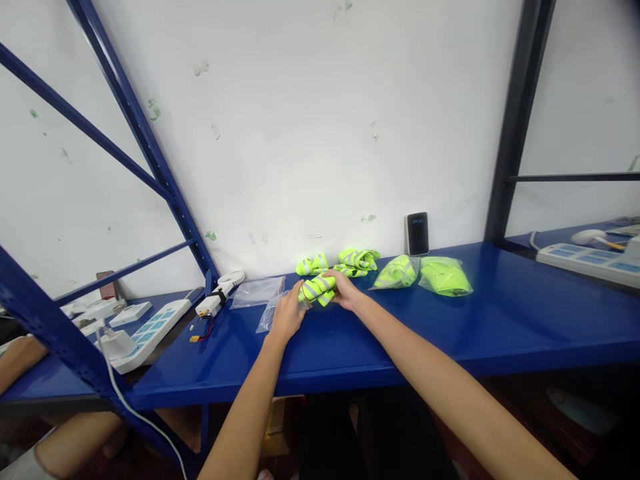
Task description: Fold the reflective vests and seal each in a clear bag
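My left hand (289,312) and my right hand (344,289) both grip a folded neon-yellow reflective vest (318,289) over the blue shelf (450,333). A clear plastic bag (269,319) lies under my left hand, its mouth toward the vest. Two more loose folded vests (313,265) (359,259) lie just behind my hands by the wall. Two vests in clear bags (397,272) (445,276) lie to the right.
An empty clear bag (256,291) and a small white fan (220,293) lie to the left. A dark power bank (417,233) leans on the wall. White power strips (150,333) (590,260) sit at both sides. Another person's arm (20,357) shows at far left.
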### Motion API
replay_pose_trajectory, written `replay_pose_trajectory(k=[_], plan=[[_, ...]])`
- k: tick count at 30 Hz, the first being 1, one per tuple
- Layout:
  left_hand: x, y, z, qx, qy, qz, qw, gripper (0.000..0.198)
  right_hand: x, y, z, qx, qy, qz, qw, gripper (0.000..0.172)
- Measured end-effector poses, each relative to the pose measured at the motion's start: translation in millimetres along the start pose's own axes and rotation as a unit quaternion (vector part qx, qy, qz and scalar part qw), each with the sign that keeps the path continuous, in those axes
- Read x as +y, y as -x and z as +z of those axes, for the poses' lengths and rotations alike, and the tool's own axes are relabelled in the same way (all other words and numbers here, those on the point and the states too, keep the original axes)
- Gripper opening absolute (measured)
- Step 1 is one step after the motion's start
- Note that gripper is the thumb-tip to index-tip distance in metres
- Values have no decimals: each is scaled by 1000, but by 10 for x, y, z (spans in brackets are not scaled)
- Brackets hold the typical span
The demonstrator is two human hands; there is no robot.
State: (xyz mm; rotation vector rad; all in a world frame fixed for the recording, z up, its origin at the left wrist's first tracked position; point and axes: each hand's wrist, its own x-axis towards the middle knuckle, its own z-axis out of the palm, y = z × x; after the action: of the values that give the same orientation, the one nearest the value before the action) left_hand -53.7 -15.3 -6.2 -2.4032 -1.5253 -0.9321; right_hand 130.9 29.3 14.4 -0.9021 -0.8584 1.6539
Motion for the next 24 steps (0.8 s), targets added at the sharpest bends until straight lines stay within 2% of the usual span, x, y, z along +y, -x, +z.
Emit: replay_pose_trajectory(k=[6,9,12,17,24], plan=[[29,-17,-147,4,-38,0,999,51,-51,75,25,-45,-16,41,998,12],[29,-5,-139,27,-54,-4,998,53,-62,105,31,-70,-9,54,996,12],[19,6,-91,64,-71,-4,995,56,-42,123,57,-91,0,39,995,11],[29,12,-50,54,-85,31,994,55,25,127,90,-96,27,14,995,6],[81,11,-35,47,-70,68,994,54,-2,55,23,-71,17,25,997,7]])
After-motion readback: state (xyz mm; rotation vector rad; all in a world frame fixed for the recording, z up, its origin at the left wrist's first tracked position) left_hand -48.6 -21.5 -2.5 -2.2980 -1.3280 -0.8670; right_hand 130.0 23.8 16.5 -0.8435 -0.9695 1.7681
